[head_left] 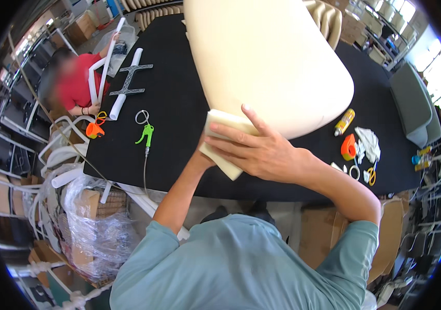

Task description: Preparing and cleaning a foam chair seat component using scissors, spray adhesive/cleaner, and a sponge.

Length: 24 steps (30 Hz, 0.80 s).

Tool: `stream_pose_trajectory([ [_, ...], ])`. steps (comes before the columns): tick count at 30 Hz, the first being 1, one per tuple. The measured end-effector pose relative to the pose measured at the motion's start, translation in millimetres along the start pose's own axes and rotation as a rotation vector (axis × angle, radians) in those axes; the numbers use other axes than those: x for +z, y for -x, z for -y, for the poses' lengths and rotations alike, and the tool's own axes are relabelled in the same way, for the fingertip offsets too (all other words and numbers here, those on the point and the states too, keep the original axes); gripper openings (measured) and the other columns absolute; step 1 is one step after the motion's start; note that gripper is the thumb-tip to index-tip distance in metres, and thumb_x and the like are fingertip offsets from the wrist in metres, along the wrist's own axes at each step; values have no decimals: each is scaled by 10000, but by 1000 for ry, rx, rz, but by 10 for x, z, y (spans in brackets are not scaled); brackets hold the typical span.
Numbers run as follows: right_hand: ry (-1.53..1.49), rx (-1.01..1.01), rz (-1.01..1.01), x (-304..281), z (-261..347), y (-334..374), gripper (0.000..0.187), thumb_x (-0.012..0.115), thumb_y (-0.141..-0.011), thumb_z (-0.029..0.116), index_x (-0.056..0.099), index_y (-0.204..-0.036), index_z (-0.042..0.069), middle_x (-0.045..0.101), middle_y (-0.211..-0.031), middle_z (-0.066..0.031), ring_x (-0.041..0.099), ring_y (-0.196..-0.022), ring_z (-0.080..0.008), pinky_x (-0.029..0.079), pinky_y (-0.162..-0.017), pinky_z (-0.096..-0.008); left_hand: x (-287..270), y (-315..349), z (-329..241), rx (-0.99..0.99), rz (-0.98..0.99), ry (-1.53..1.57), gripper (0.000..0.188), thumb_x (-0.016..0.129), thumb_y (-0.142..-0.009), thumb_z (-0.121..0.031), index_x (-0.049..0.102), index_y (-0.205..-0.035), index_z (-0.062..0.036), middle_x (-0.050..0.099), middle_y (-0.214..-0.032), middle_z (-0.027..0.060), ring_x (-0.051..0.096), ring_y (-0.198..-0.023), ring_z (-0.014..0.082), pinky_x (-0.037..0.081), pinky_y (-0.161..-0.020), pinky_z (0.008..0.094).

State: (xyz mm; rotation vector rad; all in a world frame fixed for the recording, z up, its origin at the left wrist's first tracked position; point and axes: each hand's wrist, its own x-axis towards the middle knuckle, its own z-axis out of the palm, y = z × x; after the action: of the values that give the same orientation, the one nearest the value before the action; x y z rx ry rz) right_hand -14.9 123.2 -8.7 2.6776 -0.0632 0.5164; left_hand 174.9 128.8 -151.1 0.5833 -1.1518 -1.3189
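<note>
Pressing the cream foam pad [229, 119] between the two hands seems, as I judge, to be the step in hand. The pad is about the centre of the view, beside the near end of the large cream moulded shell [272, 62], which spreads toward 12 and 1 o'clock on the black-covered table [171, 67]. Whether pad and shell touch, I cannot tell.

The right hand [261, 150] comes from 4 o'clock. It is flat and not closed: its fingers are nearly straight and lie across the upper face of the pad, while the thumb stands apart, pointing toward 12. The left hand [204, 153] comes from 7 o'clock and is mostly hidden behind the pad; it appears to support it from below, but how its fingers are closed I cannot tell.

The next move, in my opinion, calls for even pressure from the right palm and a steady left hand, because such foam can bend easily. The green air blow gun [148, 135] lies toward 9 o'clock, the yellow can [344, 122] toward 3.
</note>
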Motion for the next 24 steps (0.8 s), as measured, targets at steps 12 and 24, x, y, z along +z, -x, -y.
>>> stream_pose_trajectory([
  [12, 105, 15, 156, 27, -1814, -1149, 435, 684, -895, 293, 679, -1328, 261, 565, -1492, 57, 385, -1489, -250, 170, -1270, -599, 540, 289, -285, 69, -22, -646, 383, 956, -718, -213, 769, -990, -17, 788, -959, 105, 763, -867, 210, 592, -815, 330],
  [24, -219, 874, -240, -122, -3886, 232, 369, 582, -965, 373, 723, -1192, 118, 743, -1010, -186, 707, -933, -346, 536, -825, -442, 534, 568, -172, 76, -97, -615, 420, 994, -642, -197, 784, -970, -40, 791, -963, 81, 766, -899, 217, 593, -838, 348],
])
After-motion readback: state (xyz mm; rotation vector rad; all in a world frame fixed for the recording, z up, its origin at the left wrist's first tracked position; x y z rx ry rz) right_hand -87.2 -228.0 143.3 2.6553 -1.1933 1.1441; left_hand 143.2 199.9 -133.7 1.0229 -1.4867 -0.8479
